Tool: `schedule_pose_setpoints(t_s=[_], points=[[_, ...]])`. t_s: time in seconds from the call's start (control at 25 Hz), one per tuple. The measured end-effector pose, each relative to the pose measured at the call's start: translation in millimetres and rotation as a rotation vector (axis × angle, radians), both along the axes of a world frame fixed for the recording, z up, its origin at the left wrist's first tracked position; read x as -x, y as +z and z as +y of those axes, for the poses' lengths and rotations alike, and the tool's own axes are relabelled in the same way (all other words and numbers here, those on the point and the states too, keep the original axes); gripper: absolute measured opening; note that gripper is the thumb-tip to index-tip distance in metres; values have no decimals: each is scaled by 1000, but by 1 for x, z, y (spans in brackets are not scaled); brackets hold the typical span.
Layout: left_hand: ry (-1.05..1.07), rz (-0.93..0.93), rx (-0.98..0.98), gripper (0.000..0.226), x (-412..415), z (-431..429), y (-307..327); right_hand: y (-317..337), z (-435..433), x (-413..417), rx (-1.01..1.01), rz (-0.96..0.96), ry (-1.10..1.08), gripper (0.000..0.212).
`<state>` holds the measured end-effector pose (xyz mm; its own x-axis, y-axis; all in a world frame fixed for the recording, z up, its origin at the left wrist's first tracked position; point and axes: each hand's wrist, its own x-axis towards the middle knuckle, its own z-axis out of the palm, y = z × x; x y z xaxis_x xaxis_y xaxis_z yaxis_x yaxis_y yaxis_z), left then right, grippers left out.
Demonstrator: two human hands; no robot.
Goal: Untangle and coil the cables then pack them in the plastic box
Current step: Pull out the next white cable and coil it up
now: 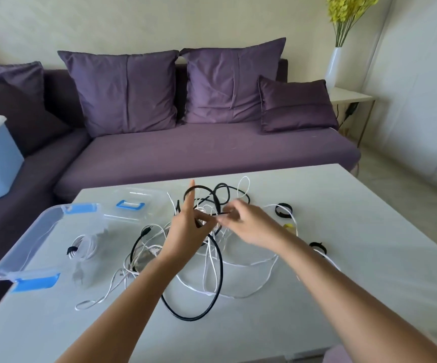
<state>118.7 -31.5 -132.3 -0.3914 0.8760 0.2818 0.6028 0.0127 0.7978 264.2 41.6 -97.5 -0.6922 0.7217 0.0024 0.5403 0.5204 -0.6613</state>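
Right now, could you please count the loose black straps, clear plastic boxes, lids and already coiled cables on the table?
Loose black straps: 2
Clear plastic box: 1
Clear lid with blue handle: 1
Coiled white cable: 1
Total: 5

Left of the left hand (188, 231): one box (24, 244), one lid (144, 195). Right of the right hand (249, 226): two straps (283, 209) (317, 248).

Purple sofa (199, 150) with cushions (125, 90), cream wall (159, 22), white side table (348, 95)
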Motion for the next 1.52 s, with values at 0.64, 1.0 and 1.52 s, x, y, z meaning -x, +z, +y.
schedule_pose_setpoints(t_s=[0.64,1.0,1.52], points=[[325,197,205,89,52,10,-12,78,37,-80,488,1292,-168,38],[15,-19,341,91,25,13,-25,16,50,-67,-300,-113,-465,42],[-69,15,306,28,-7,10,-38,4,-13,7,4,256,99,35]])
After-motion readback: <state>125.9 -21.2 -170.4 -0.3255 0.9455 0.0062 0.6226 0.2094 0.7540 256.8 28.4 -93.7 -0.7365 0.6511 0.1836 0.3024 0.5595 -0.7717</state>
